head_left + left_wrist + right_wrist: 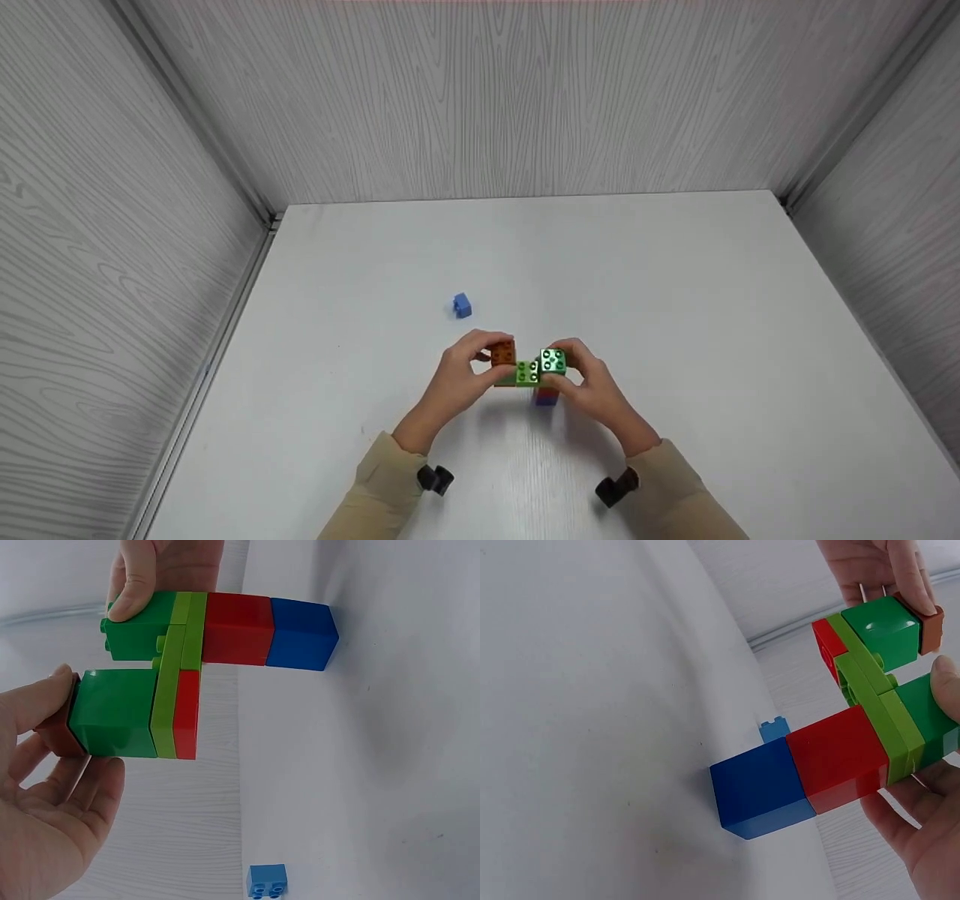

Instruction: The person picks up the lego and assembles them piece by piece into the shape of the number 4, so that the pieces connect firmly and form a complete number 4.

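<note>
A built-up structure of toy building bricks is between both hands. My left hand (459, 379) pinches a brown brick (503, 352), which sits on a green brick (116, 714). On the other side, my right hand (598, 386) grips a second green brick (553, 361) between thumb and fingers. Lime green pieces (527, 373) join the two sides, studs showing between them. Beneath the right side are a red brick (238, 628) and a dark blue brick (302, 634) at the bottom. A thinner red piece (187, 716) lies under the left side. Whether the blue bottom touches the table I cannot tell.
One loose light blue brick (462, 305) lies on the white table (675, 300), beyond the left hand. Wood-grain panels (487, 97) enclose the table at the back and both sides. Dark wrist-worn devices (435, 479) sit at both cuffs.
</note>
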Tool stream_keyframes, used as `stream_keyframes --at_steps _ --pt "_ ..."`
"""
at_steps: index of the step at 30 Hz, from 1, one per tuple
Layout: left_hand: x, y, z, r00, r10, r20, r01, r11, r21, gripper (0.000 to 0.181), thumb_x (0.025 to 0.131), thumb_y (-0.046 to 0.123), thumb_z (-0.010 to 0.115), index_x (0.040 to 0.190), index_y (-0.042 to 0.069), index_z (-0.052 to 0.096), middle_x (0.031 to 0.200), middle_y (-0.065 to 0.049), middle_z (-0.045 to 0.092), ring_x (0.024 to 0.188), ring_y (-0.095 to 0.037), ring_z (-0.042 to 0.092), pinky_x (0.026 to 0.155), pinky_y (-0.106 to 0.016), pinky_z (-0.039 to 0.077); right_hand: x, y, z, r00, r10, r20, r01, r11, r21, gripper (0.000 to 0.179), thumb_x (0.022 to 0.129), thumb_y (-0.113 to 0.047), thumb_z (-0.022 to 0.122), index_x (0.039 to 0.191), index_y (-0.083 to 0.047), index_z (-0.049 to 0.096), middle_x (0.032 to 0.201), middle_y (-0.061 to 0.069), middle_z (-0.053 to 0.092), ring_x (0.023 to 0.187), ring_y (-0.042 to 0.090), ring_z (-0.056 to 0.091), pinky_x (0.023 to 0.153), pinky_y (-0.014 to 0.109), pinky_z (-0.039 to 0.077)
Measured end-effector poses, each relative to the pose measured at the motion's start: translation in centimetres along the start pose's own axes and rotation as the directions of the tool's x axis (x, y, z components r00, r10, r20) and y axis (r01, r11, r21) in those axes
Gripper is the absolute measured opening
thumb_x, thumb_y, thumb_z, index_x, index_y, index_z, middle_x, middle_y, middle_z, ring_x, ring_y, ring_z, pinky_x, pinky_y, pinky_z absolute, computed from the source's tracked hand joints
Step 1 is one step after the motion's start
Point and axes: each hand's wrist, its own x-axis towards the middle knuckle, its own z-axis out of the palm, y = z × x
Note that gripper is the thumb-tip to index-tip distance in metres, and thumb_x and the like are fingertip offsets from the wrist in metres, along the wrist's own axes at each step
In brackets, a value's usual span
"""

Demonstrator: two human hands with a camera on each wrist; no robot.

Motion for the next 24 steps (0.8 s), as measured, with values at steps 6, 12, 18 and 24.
stream_keyframes --at_steps 6,12,18,24 --pt "-0.1 0.1 0.0 1.0 0.006 -0.004 -0.006 1.0 -0.012 0.039 0.082 0.022 0.072 0.119 0.013 0.061 0.106 0.001 0.059 0.094 -0.013 0.056 0.079 -0.03 0.05 -0.1 0.8 0.1 1.0 -0.012 0.025 0.009 0.994 0.112 0.032 0.087 -0.005 0.064 0.114 0.003 0.048 0.103 0.012 0.058 0.092 0.017 0.057 0.087 0.038 0.045" --pt "-0.3 0.0 0.2 1.0 -0.018 0.003 0.018 1.0 -0.007 0.039 0.081 0.02 0.072 0.119 0.015 0.061 0.106 0.003 0.059 0.094 -0.012 0.056 0.079 -0.032 0.05 -0.2 1.4 0.3 0.999 -0.003 0.04 -0.004 0.985 0.17 0.032 0.088 -0.005 0.062 0.114 0.004 0.046 0.104 0.018 0.059 0.092 0.016 0.057 0.086 0.032 0.045" --pt "-0.3 0.2 0.1 1.0 -0.016 -0.001 0.016 1.0 -0.007 0.04 0.081 0.019 0.073 0.119 0.015 0.061 0.105 0.003 0.059 0.094 -0.012 0.056 0.08 -0.033 0.05 -0.1 1.8 0.6 0.998 -0.012 0.063 -0.001 0.98 0.199 0.035 0.088 -0.003 0.062 0.117 0.006 0.044 0.106 0.02 0.057 0.095 0.015 0.057 0.087 0.027 0.046" --pt "-0.2 0.2 0.0 1.0 -0.005 -0.004 0.005 1.0 0.011 0.04 0.081 0.019 0.073 0.119 0.015 0.062 0.105 0.003 0.059 0.093 -0.011 0.056 0.079 -0.028 0.05 -0.1 1.7 0.9 0.998 0.014 0.069 -0.028 0.979 0.2 0.036 0.089 -0.004 0.061 0.117 0.009 0.044 0.107 0.017 0.056 0.097 0.015 0.056 0.085 0.026 0.046"
